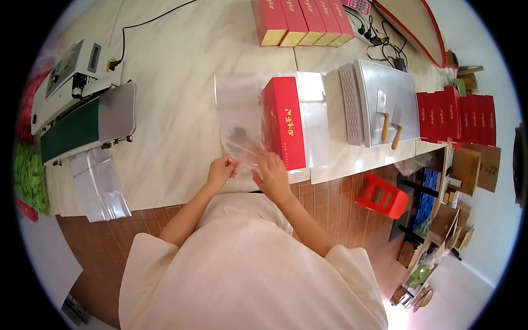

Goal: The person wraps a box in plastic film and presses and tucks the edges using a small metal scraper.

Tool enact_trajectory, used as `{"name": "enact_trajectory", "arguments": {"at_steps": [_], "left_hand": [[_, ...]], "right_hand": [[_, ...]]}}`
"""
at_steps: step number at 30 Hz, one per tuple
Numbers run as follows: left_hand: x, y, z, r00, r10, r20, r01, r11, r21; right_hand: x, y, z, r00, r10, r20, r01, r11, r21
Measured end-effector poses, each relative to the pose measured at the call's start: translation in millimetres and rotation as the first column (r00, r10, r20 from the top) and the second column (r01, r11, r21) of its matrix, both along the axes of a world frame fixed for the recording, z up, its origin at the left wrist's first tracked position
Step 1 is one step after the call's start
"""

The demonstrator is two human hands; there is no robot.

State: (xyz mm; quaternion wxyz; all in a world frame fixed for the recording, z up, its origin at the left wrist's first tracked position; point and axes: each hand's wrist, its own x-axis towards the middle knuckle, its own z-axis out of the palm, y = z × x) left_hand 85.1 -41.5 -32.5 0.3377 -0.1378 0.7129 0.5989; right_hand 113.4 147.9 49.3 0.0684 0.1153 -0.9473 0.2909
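Note:
A red box with gold lettering (290, 124) lies on the table in front of me, with clear plastic bags (237, 118) spread beneath and beside it. Near the table's front edge, my left hand (222, 170) is closed, its fingertips pinching the near edge of the clear plastic. My right hand (271, 173) rests at the near left corner of the red box, fingers stretched out over the plastic and thumb apart. Whether the box sits inside one of the bags I cannot tell.
A sealing machine with a green belt (71, 129) stands left, folded clear bags (100, 184) before it. Right is a metal-topped device (393, 82) with two wooden-handled scrapers (386, 126). Red boxes (308, 22) line the back; more (459, 116) stand right. A red stool (382, 196) is below.

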Motion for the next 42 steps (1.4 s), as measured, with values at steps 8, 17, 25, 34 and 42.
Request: {"name": "enact_trajectory", "arguments": {"at_steps": [8,17,25,34,42], "left_hand": [[4.3,-1.5,-8.1,0.988,-0.074,-0.132,0.068,0.996,-0.051],[10.0,-4.5,-7.4,0.999,-0.040,-0.032,0.043,0.994,0.099],[22.4,-21.5,-26.6,0.991,-0.113,-0.071,0.105,0.989,-0.104],[2.2,-16.8,-25.6,0.888,-0.064,-0.455,-0.153,0.893,-0.424],[-46.6,44.6,-3.8,0.689,-0.121,-0.715,-0.127,0.951,-0.283]], "right_hand": [[14.4,-8.1,-50.4,0.998,-0.049,0.050,0.047,0.998,0.040],[2.1,-16.7,-48.8,0.988,-0.134,-0.075,0.139,0.988,0.069],[27.3,14.0,-2.2,0.914,-0.401,-0.063,0.403,0.915,0.007],[50.3,35.8,-9.1,0.793,-0.606,0.065,0.608,0.780,-0.148],[57.2,44.7,-13.8,0.670,-0.573,0.472,0.732,0.619,-0.286]]}}
